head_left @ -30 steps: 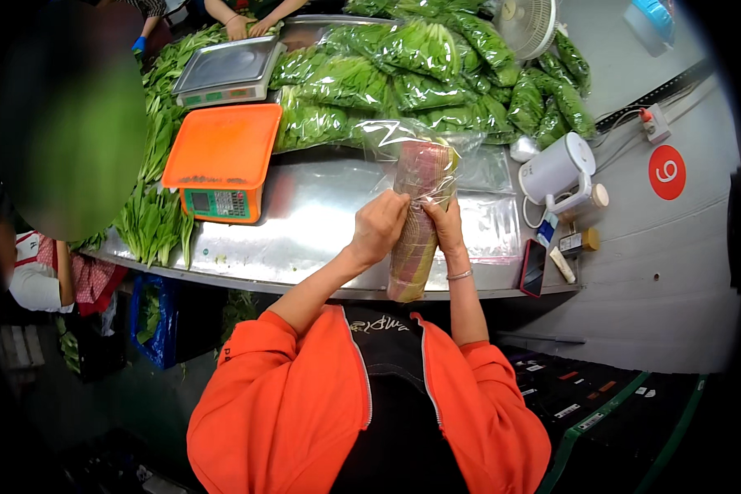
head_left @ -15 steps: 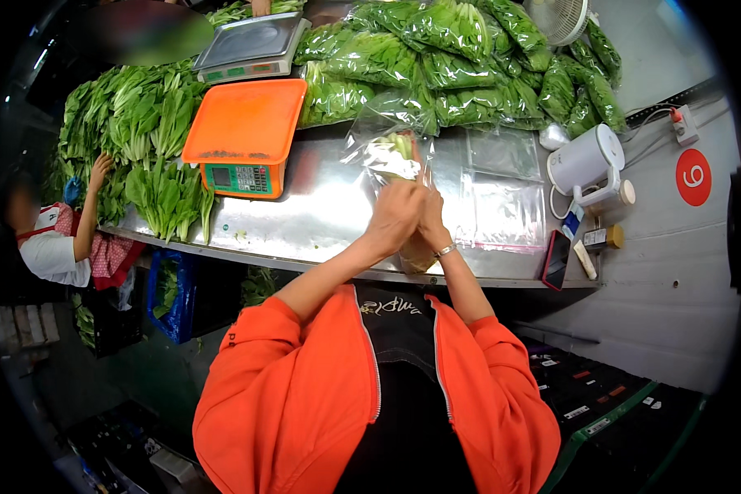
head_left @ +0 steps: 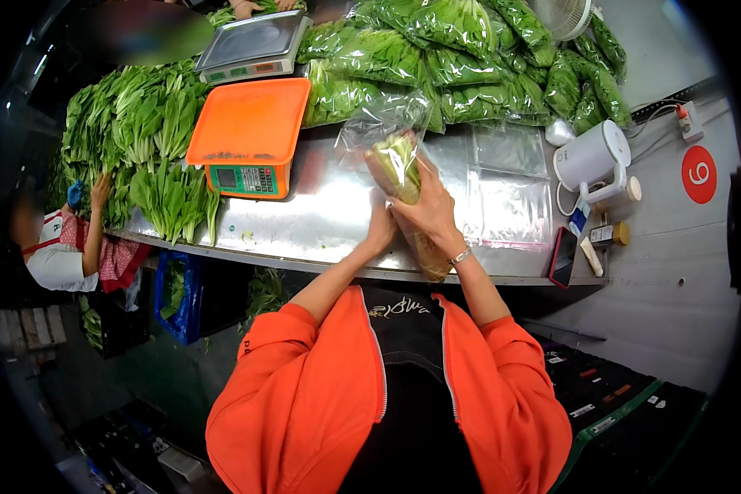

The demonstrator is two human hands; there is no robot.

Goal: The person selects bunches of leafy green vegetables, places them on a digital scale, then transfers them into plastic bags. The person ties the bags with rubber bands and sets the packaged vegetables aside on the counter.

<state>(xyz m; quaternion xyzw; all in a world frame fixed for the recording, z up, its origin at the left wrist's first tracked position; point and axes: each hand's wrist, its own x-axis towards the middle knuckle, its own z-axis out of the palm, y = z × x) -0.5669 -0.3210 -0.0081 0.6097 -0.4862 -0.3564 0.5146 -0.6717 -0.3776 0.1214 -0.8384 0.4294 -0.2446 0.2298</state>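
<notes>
A clear plastic bag of leafy greens [head_left: 397, 165] lies slantwise over the metal table's front part. Pale cut stalks show at its far end, and loose film spreads beyond them. My right hand [head_left: 430, 210] is wrapped round the middle of this bag, thumb and fingers on opposite sides. My left hand [head_left: 379, 226] is close against the bag's left side; its fingers are mostly hidden, so their grip cannot be made out. To the right of the hands, flat clear plastic bags [head_left: 510, 210] lie on the table.
Filled bags of greens [head_left: 469, 66] are heaped behind. An orange scale [head_left: 247, 123], a grey scale [head_left: 251, 45] and loose greens [head_left: 140, 115] stand left. A white kettle [head_left: 589, 160] and a phone [head_left: 561, 257] are right. A co-worker's hand [head_left: 100, 191] touches the greens; other hands show far back.
My hands were together over the bag near its stalk end. Now the left hand has come back and left, and the right is wrapped round the bag, which is tilted more.
</notes>
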